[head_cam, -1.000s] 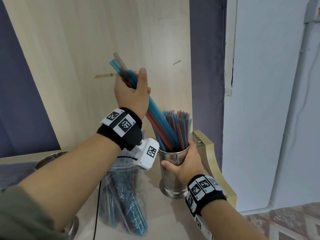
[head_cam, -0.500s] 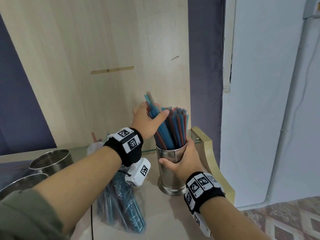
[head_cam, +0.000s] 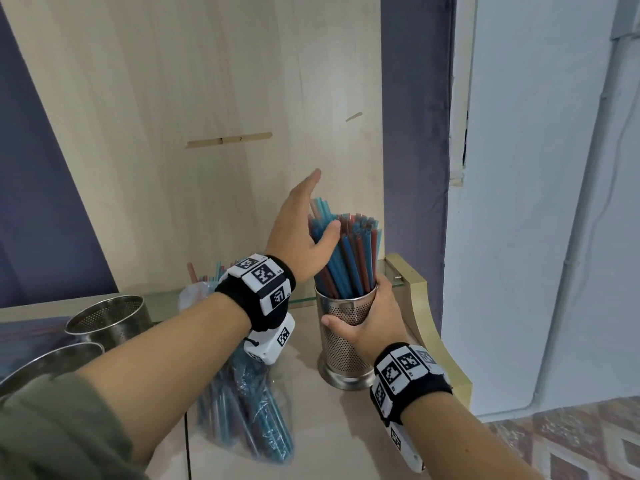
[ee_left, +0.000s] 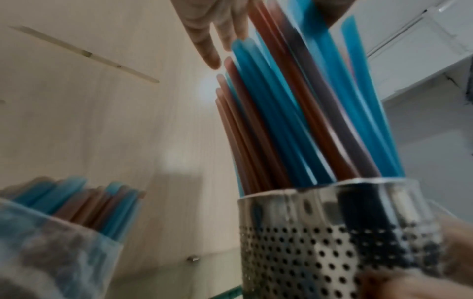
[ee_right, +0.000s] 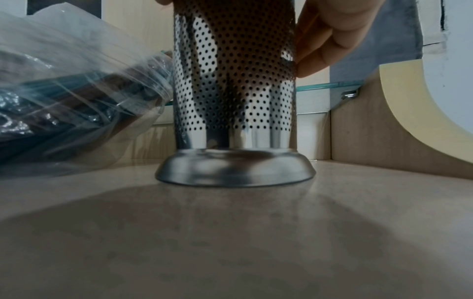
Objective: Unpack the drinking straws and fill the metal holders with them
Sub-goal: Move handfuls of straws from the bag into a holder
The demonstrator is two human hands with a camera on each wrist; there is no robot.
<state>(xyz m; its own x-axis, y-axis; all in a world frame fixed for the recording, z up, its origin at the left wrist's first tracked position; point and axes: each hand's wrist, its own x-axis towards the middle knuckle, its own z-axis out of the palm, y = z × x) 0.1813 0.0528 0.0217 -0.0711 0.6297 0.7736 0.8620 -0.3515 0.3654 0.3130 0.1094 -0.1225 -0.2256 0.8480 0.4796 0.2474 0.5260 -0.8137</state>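
Right hand (head_cam: 372, 323) fingers wrapped round metal holder (head_cam: 344, 344) near desk (head_cam: 311, 445) right edge. Left hand (head_cam: 301, 233) fingers straight, apart, thumb touching straws (head_cam: 349, 258); straws upright, leaning left. Left hand nearer bag (head_cam: 242, 410).

Perforated metal holders: three — one filled (head_cam: 346, 336), two more at left (head_cam: 109, 318) (head_cam: 52, 358). Clear plastic bags of straws: one (head_cam: 242, 410). Straws in filled holder (head_cam: 349, 258): blue and red, too many to count. Hands: two, left (head_cam: 301, 233), right (head_cam: 372, 322).
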